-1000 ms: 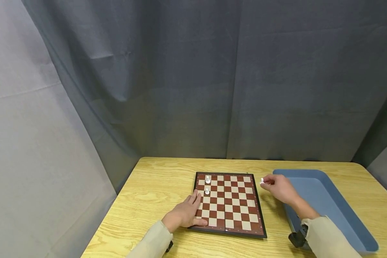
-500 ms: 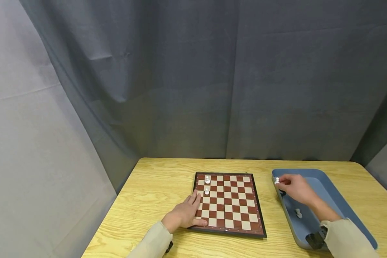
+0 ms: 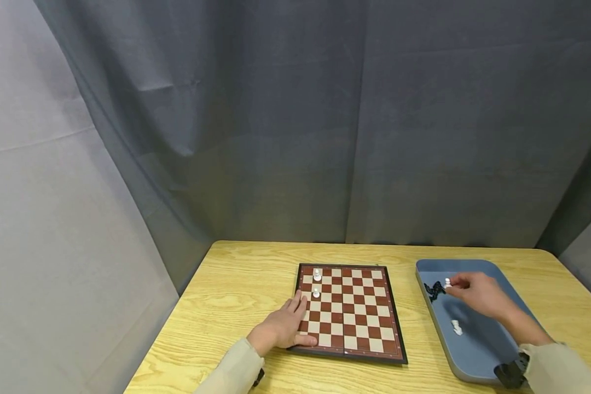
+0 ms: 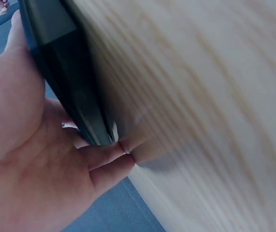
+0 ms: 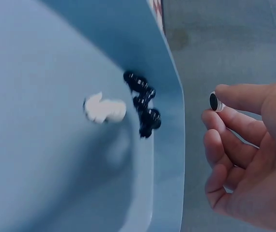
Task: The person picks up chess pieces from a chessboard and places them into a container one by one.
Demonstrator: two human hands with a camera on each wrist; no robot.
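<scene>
My right hand (image 3: 481,294) pinches a white chess pawn (image 3: 447,283) between thumb and fingertips above the blue tray (image 3: 465,358). In the right wrist view the dark round base of the pawn (image 5: 214,101) faces the camera. A white chess knight (image 3: 456,327) lies on its side in the tray, near several black chess pieces (image 3: 434,290) clustered at its left wall. My left hand (image 3: 283,323) rests with extended fingers against the left edge of the chessboard (image 3: 361,312), thumb at its near-left corner. Two white pieces stand on the board, a larger one (image 3: 317,274) and a pawn (image 3: 316,293).
Board and tray lie on a wooden table (image 3: 236,290), with a strip of bare wood between them. Behind the table hangs a dark grey curtain (image 3: 285,137). A light grey cloth (image 3: 64,219) hangs at the left.
My right hand, holding the white pawn, has moved right from beside the board to over the tray. The knight and black pieces have come into sight. My left hand stays put.
</scene>
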